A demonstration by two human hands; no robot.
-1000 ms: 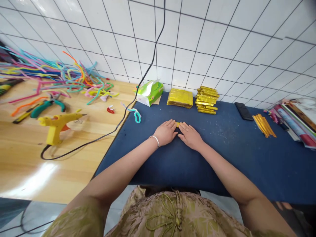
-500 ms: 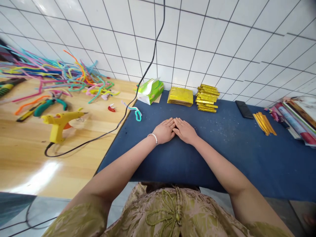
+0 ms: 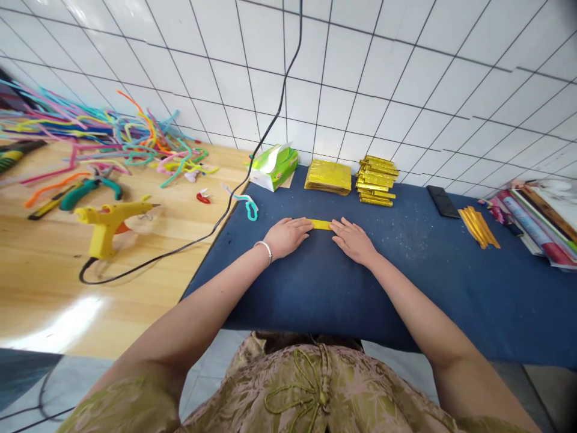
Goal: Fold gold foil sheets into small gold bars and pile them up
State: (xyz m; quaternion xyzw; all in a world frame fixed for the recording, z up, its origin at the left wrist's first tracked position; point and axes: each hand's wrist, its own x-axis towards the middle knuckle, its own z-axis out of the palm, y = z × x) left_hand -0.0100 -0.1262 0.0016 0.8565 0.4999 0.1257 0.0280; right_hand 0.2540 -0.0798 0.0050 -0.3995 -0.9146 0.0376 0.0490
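A narrow strip of folded gold paper [image 3: 321,225] lies flat on the dark blue cloth [image 3: 311,288]. My left hand [image 3: 288,235] rests over its left end, fingers stretched out flat. Over the right end lies my right hand [image 3: 353,239], also flat with fingers extended. Only the strip's middle shows between my fingertips; both ends are hidden. Beyond my hands stand a stack of gold paper sheets [image 3: 329,177] and a pile of folded gold strips [image 3: 377,180].
A green tissue box [image 3: 274,167] stands by the wall. On the wooden table at left are a yellow glue gun [image 3: 106,225], its black cord [image 3: 193,243], pliers [image 3: 90,191] and tangled pipe cleaners [image 3: 135,135]. At right lie a phone [image 3: 442,201], orange-gold strips [image 3: 479,227] and books [image 3: 541,222].
My hands, which met at the fingertips, have slid apart, the left one leftward and the right one rightward. The middle of the gold strip is now uncovered.
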